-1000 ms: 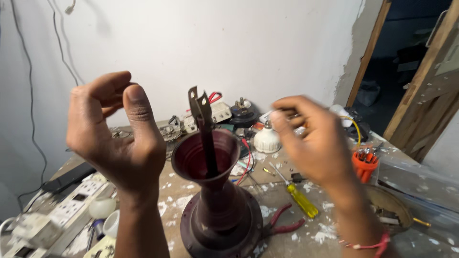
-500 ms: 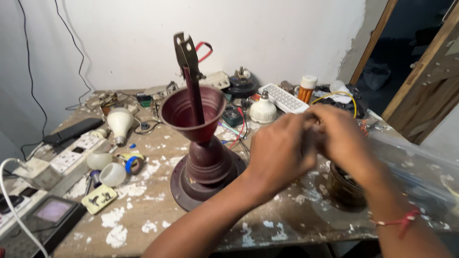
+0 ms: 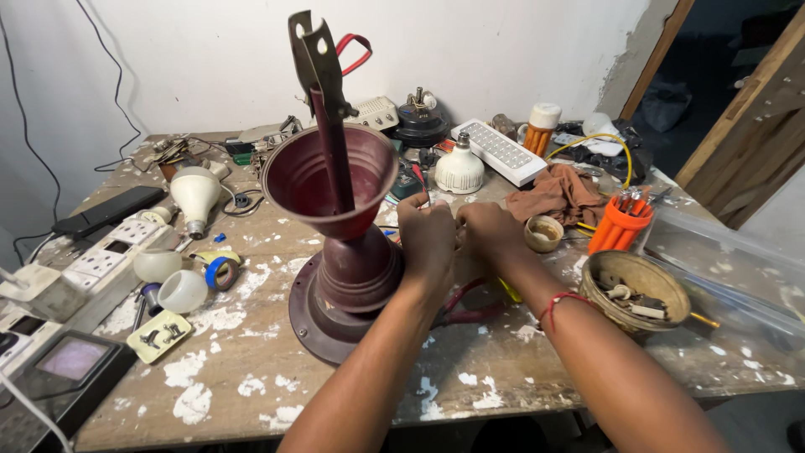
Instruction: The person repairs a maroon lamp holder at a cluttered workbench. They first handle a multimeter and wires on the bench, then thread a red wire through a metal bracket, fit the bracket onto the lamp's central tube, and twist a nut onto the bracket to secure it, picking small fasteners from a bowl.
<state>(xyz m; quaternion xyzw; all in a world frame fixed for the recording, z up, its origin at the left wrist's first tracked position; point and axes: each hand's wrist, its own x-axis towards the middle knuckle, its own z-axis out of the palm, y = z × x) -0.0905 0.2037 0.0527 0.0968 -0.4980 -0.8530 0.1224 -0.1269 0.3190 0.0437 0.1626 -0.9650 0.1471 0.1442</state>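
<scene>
Both bare forearms reach forward and converge. The left hand (image 3: 428, 239) and right hand (image 3: 489, 235) meet knuckle to knuckle, fingers curled in, backs facing up. A red thread bracelet (image 3: 560, 302) circles the right wrist.

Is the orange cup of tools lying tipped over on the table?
No, the orange cup stands upright near the brown cloth, with its tools sticking up out of it.

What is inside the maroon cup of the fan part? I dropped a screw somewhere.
Inside the maroon cup only the dark rod shows, rising out of it to a metal bracket. The cup's bottom is hidden by its near wall.
</scene>
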